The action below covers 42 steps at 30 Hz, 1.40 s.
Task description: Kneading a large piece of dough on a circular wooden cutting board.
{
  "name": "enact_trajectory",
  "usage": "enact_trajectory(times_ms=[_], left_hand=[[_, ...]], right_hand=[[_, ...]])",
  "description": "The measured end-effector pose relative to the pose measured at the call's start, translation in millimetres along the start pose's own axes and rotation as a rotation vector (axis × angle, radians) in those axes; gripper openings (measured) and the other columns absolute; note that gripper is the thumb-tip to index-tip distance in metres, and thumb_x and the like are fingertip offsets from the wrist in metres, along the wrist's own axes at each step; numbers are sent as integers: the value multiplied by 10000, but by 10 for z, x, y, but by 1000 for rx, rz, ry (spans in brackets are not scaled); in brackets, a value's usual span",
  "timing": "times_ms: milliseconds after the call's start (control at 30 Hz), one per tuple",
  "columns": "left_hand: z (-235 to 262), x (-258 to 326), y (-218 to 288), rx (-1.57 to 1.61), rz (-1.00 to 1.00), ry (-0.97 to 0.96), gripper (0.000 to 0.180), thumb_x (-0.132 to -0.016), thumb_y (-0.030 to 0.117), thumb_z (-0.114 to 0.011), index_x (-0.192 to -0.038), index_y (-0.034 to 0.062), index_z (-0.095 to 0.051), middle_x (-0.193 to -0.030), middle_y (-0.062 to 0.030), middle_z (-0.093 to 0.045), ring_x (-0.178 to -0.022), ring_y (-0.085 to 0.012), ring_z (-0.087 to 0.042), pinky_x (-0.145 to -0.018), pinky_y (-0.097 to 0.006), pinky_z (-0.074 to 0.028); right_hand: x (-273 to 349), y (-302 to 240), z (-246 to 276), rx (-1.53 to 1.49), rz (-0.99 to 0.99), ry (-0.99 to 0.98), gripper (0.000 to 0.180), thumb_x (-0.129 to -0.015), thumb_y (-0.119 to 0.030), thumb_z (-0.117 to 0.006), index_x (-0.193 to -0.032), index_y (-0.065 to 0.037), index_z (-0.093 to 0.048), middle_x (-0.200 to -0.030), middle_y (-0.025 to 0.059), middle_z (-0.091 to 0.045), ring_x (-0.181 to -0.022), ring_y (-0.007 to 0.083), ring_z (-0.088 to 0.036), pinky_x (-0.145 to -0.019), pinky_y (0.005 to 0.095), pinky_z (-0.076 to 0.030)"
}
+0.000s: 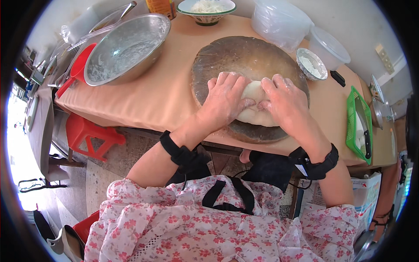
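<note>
A lump of pale dough [255, 102] rests on a round, worn wooden board [235, 54]. My left hand [227, 98] grips its left side, fingers curled over the far edge and thumb on top. From the right, my right hand [284, 101] holds it the same way, so the two thumbs nearly meet in the middle. Flour coats the fingers of both hands. The underside of the dough is hidden. Beyond the board's right edge stands a small bowl of white flour [311, 64].
A large metal bowl [128, 48] dusted with flour stands at the left, beside a red dipper [80, 65]. At the back are a patterned bowl [206, 9] of white shreds and plastic tubs [281, 24]. A green basket [353, 126] with a knife [366, 142] sits at the right.
</note>
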<state>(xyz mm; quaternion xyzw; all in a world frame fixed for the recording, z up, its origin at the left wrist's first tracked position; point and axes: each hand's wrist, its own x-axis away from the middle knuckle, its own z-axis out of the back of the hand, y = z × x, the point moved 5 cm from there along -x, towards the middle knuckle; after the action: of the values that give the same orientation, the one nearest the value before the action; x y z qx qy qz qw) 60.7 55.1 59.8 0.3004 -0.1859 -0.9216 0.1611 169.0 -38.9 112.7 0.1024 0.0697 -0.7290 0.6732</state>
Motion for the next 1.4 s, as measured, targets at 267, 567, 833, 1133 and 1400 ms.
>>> enact_trajectory(times_ms=[267, 567, 833, 1133, 1400], left_hand=[[-58, -71, -74, 16, 70, 23, 462, -850, 274, -688, -1239, 82, -528, -1176, -114, -551, -1137, -335, -476, -955, -473, -360], [-74, -9, -41, 3, 48, 154, 457, -842, 292, -697, -1222, 80, -558, -1208, -113, -567, -1145, -323, -488, -985, -459, -355], [-77, 11, -49, 6, 54, 186, 459, -842, 306, -698, -1214, 71, -567, -1195, -109, -577, -1141, -325, -487, -990, -452, -352], [-73, -8, -28, 33, 31, 186, 439, -850, 315, -688, -1198, 72, -575, -1162, -111, -577, -1120, -324, -488, -963, -453, -359], [-57, -12, -50, 9, 33, 201, 431, -857, 328, -688, -1189, 76, -579, -1136, -127, -575, -1100, -339, -501, -962, -458, -369]], right_hand=[[-86, 142, -58, -43, -48, -7, 369, -782, -191, -731, -1098, -83, -575, -1006, 128, -594, -960, 327, -601, -786, 442, -513], [137, 73, 231, 70, 144, 317, 245, -797, -257, -720, -939, -81, -628, -948, 83, -597, -918, 251, -598, -786, 446, -459], [437, -298, 708, 185, 432, 399, 189, -805, -194, -697, -717, -52, -608, -676, 54, -537, -719, 237, -573, -968, 489, -464], [1035, -753, 1460, 504, 533, 419, 256, -905, -255, -632, -928, -1, -647, -854, 113, -669, -857, 267, -694, -862, 426, -471], [1077, -899, 1677, 636, 693, -56, 328, -985, -328, -545, -989, -27, -674, -861, 63, -703, -843, 165, -700, -715, 205, -559]])
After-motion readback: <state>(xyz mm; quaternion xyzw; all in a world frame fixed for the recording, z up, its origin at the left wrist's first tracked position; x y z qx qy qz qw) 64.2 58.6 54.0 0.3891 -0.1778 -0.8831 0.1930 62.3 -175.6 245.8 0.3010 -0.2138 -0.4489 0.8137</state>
